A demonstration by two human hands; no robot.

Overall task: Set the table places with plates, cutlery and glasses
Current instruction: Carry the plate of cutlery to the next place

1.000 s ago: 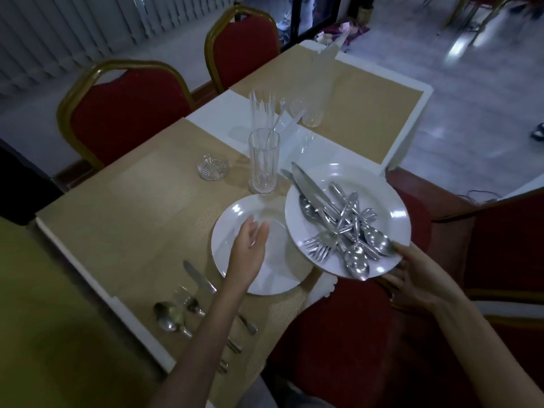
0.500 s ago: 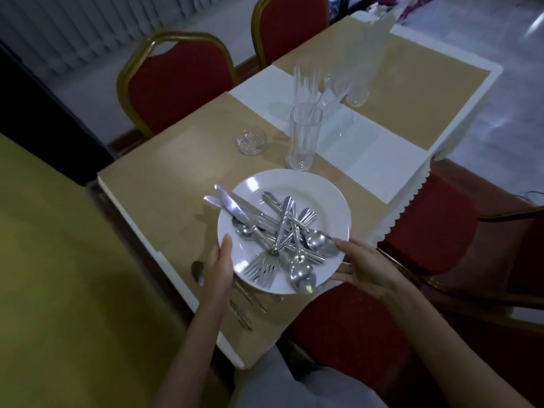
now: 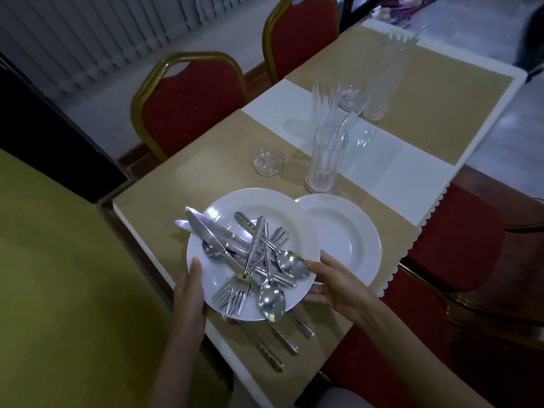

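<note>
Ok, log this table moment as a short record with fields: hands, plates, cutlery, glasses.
left hand: left hand holds the rim of the loaded plate
right hand: right hand holds the same plate's opposite rim
plate contents: heap of cutlery, knives, forks and spoons
second plate: bare plate lying on the mat, partly behind the loaded one
laid cutlery: pieces on the mat near the table edge, partly hidden by the loaded plate
glasses: tall glass upright beyond the plates; small glass dish to its left

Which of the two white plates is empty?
The right plate, lying bare on the table. The left plate, held by both hands, carries the heap of cutlery.
</note>
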